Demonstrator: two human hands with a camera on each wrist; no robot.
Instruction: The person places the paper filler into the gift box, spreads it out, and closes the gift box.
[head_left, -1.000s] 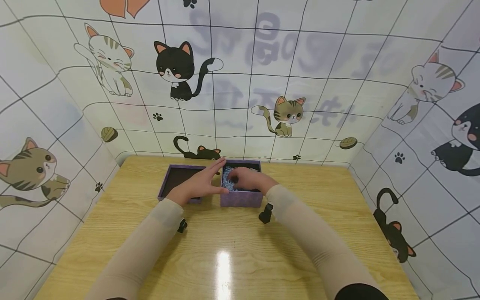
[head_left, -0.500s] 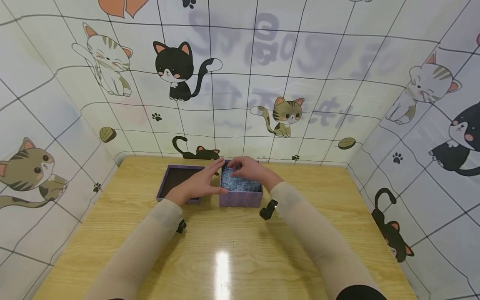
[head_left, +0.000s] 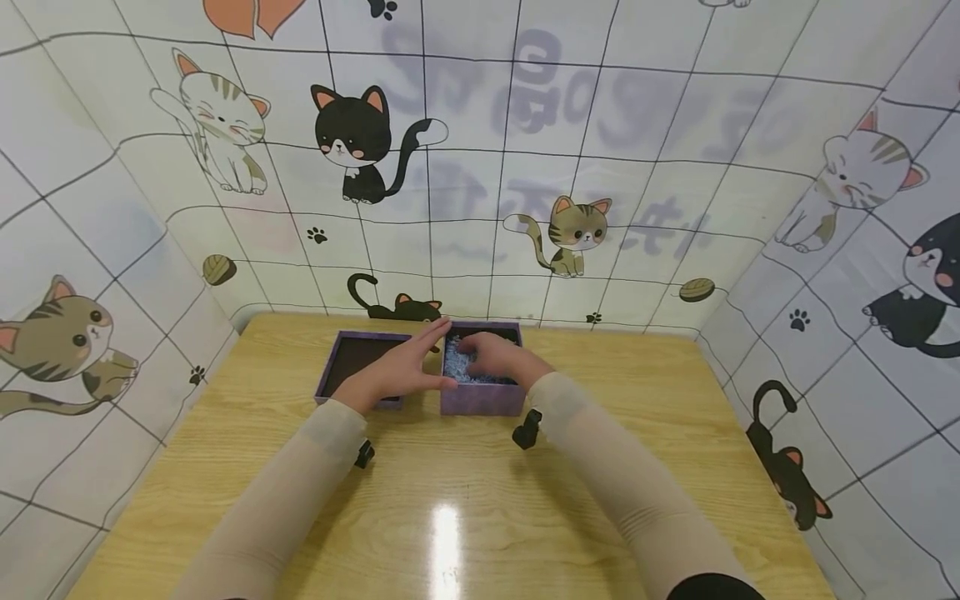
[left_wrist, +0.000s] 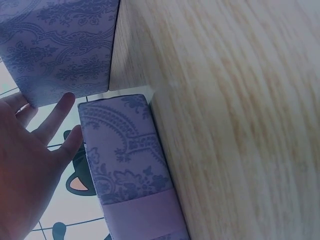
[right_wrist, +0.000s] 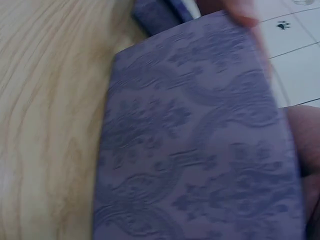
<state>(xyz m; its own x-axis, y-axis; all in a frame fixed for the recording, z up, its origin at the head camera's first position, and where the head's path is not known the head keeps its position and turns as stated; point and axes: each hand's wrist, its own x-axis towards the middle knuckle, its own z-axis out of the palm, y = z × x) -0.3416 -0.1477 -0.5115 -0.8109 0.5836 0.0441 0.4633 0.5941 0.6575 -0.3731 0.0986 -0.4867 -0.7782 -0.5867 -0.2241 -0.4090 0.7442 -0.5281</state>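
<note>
A purple patterned box (head_left: 482, 401) stands open near the back of the table, filled with blue shredded paper (head_left: 457, 365). My left hand (head_left: 405, 368) is spread along its left side, thumb by the front corner and fingers by the back one. The left wrist view has these fingers (left_wrist: 56, 120) straight, right at the box wall (left_wrist: 60, 55). Inside the box, my right hand (head_left: 498, 354) reaches into the shreds with bent fingers; their tips are hidden, so I cannot tell whether they hold anything. The box's side (right_wrist: 195, 135) covers most of the right wrist view.
A shallow purple lid (head_left: 360, 357), dark inside, lies hollow side up just left of the box, partly under my left forearm and hand. Both sit on a wooden table (head_left: 465, 500). Behind them hangs a white sheet (head_left: 480, 167) printed with cats.
My right hand was in the box, rose above the shreds half a second ago, and is down inside again. My left hand has stayed at the box's left side.
</note>
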